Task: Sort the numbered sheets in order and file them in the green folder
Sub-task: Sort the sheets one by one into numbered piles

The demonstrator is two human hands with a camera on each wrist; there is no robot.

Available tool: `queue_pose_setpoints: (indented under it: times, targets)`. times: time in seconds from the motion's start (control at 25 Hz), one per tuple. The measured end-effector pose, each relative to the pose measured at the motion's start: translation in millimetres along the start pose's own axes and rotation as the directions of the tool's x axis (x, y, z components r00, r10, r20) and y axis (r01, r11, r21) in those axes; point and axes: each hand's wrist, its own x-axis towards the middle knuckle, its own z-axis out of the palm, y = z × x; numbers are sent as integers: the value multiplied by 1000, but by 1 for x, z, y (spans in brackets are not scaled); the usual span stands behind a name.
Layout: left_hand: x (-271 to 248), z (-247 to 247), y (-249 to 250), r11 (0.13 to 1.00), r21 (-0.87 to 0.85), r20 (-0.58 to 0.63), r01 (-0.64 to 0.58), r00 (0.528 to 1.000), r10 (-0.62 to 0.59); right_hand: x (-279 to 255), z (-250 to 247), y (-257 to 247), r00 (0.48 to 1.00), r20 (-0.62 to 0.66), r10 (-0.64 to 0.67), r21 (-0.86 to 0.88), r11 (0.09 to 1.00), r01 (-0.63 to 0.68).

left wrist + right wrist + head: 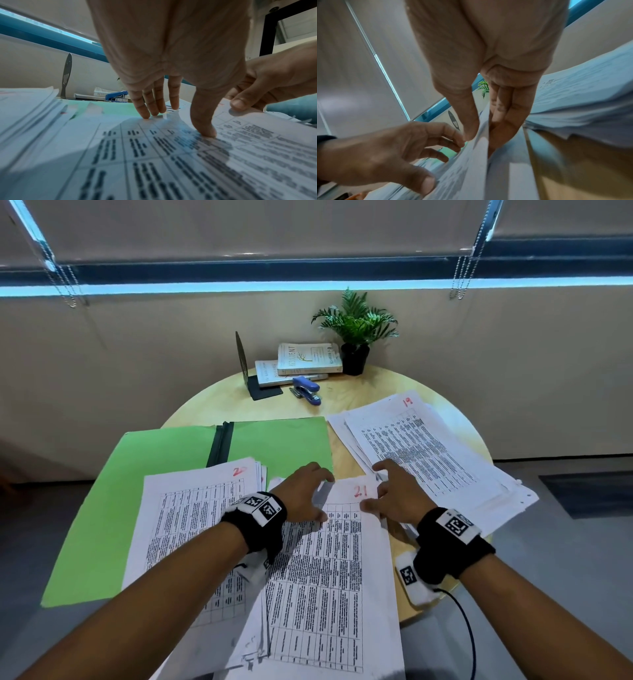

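Sheet 21 (329,559) on top of front-centre stack, near edge of round table (356,402), red number at its upper right. Left hand (303,494) over upper left of sheet 21: fingers (147,108) spread, fairly straight, tips pressed onto paper, thumb tip down too; nothing gripped. Right hand (397,498) at right edge of same sheet: thumb (467,121) on top, fingers under, edge of paper pinched between them and lifted slightly.

Sheet 20 (191,522) topping second stack, just left of sheet 21 and partly under it, lying on open green folder (113,508). Folder spread flat, dark spine (221,445) showing beyond stack. Sheet 19 (418,450) topping loose, fanned pile to the right, well apart from folder.

Far side of table: blue stapler (306,390), two books (305,361) stacked, black bookend (246,371), potted plant (356,337).
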Motion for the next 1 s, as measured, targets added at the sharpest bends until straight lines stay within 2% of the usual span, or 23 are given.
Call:
queue_pose_setpoints:
  times: [0.12, 0.24, 0.32, 0.36, 0.4, 0.44, 0.56, 0.68, 0.8, 1.0]
  targets:
    - [-7, -8, 0, 1000, -17, -16, -24, 1000, 24, -16, 7, -4, 998, 58, 9, 144, 989, -17]
    - [-25, -34, -16, 997, -70, -198, -12, 980, -2, -26, 11, -4, 998, 52, 18, 124, 992, -24]
    - [-41, -57, -44, 991, -109, -349, 82, 930, -115, -26, 11, -9, 999, 33, -26, -84, 996, 29]
    - [-50, -68, -60, 980, -120, -388, 159, 901, -194, -23, 11, -13, 996, 20, -87, -284, 955, 90]
    - [-60, -78, -76, 963, -111, -401, 244, 876, -268, -23, 12, -21, 986, 4, -166, -458, 876, 149]
    - [-68, -85, -91, 942, -80, -388, 325, 861, -330, -24, 15, -32, 971, -13, -238, -547, 815, 192]
    - [-88, -84, -120, 882, 6, -258, 471, 853, -454, -29, 38, -76, 930, 15, -368, -462, 822, 333]
    - [-95, -69, -135, 889, 32, -142, 456, 883, -448, -21, 82, -106, 914, 182, -362, -312, 861, 402]
    - [-98, -62, -142, 904, 79, -161, 420, 900, -404, -10, 123, -118, 899, 303, -316, -158, 914, 374]
    - [-99, -57, -148, 917, 80, -199, 390, 908, -369, 6, 142, -112, 931, 257, -258, -109, 950, 293]
